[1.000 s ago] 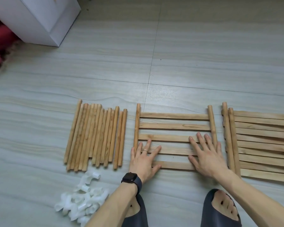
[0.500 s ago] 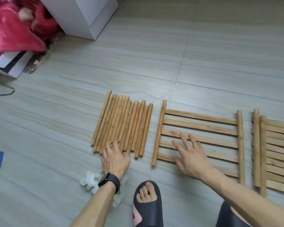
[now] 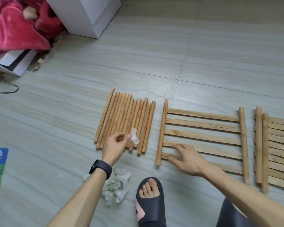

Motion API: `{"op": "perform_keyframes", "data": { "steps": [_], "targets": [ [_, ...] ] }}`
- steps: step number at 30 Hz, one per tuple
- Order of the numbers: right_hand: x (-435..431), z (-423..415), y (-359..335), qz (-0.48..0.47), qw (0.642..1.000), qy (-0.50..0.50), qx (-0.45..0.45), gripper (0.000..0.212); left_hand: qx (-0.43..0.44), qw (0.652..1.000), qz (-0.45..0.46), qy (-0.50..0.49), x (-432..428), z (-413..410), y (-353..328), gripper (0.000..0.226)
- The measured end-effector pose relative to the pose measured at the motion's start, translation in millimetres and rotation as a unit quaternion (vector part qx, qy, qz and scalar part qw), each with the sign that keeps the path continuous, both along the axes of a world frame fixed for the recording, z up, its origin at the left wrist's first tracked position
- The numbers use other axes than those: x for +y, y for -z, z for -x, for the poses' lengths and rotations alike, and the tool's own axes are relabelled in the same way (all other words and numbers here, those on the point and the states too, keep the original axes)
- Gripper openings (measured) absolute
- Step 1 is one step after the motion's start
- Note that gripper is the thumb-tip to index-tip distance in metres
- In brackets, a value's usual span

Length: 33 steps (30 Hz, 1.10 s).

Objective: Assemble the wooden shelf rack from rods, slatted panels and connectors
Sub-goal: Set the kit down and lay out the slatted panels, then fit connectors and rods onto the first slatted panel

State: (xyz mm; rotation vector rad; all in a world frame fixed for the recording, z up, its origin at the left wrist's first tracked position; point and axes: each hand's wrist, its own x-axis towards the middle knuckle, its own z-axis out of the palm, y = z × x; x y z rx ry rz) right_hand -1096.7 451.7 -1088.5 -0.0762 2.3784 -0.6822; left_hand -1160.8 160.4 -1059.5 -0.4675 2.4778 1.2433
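Low and centre-left in the frame, your left hand pinches a white connector between thumb and fingertips, over the near ends of the rods. The connector pile lies below that wrist. Further right, your right hand rests, fingers straight and spread, on the lower slats of the slatted panel.
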Motion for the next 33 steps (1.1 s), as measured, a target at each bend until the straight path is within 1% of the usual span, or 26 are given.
{"op": "perform_keyframes", "data": {
  "steps": [1,2,3,4,5,6,7,8,9,11,15,17,19,20,21,23,25,28,30,31,32,33],
  "targets": [
    [-1,6,-8,0.068,0.995,0.077,0.002,0.058,-0.005,0.998,-0.059,-0.004,15,7,-5,0.019],
    [-3,12,-15,0.147,0.976,0.16,-0.01,0.048,-0.019,0.993,-0.116,-0.005,31,14,-8,0.018],
    [-4,17,-23,0.229,0.943,0.239,-0.036,0.039,-0.039,0.985,-0.166,-0.005,48,19,-10,0.017],
    [-3,22,-29,0.304,0.901,0.3,-0.068,0.036,-0.059,0.977,-0.204,-0.001,65,22,-10,0.017],
    [-2,25,-34,0.365,0.86,0.345,-0.091,0.038,-0.071,0.971,-0.228,0.006,83,24,-8,0.019],
    [1,28,-37,0.401,0.83,0.375,-0.096,0.041,-0.071,0.968,-0.239,0.014,100,25,-5,0.02],
    [5,30,-37,0.415,0.814,0.397,-0.086,0.042,-0.064,0.967,-0.245,0.024,115,25,-1,0.021],
    [11,32,-35,0.413,0.81,0.411,-0.068,0.041,-0.056,0.966,-0.25,0.032,129,25,4,0.022],
    [17,33,-33,0.396,0.815,0.42,-0.047,0.036,-0.054,0.965,-0.255,0.04,141,25,7,0.023],
    [33,35,-25,0.351,0.837,0.42,-0.014,0.018,-0.071,0.959,-0.266,0.062,159,26,14,0.025],
    [56,34,-9,0.313,0.856,0.411,0.019,0.014,-0.122,0.948,-0.286,0.07,174,32,26,0.026],
    [61,35,-2,0.316,0.852,0.416,0.025,0.012,-0.128,0.944,-0.295,0.081,177,34,29,0.026],
    [65,39,0,0.346,0.834,0.429,-0.003,0.011,-0.118,0.942,-0.301,0.093,181,37,32,0.025],
    [67,41,1,0.343,0.836,0.429,-0.011,0.013,-0.11,0.941,-0.305,0.097,183,39,34,0.025],
    [70,45,1,0.316,0.85,0.422,-0.005,0.017,-0.103,0.941,-0.308,0.1,184,42,35,0.025],
    [76,56,1,0.215,0.903,0.372,0.019,0.031,-0.087,0.944,-0.296,0.114,187,50,35,0.025],
    [78,70,-5,0.151,0.936,0.315,0.051,0.037,-0.075,0.95,-0.275,0.127,190,62,35,0.023],
    [81,96,-10,0.119,0.959,0.239,0.098,0.031,-0.062,0.948,-0.274,0.152,194,81,34,0.021],
    [81,113,-11,0.1,0.965,0.225,0.094,0.028,-0.038,0.952,-0.271,0.135,196,90,36,0.016],
    [81,121,-9,0.097,0.966,0.226,0.084,0.03,-0.018,0.961,-0.254,0.113,196,93,39,0.017],
    [81,130,-8,0.098,0.966,0.229,0.073,0.033,0.011,0.972,-0.213,0.094,195,95,44,0.022],
    [81,140,-6,0.1,0.965,0.232,0.065,0.034,0.048,0.984,-0.148,0.091,193,94,51,0.031]
  ]
}}
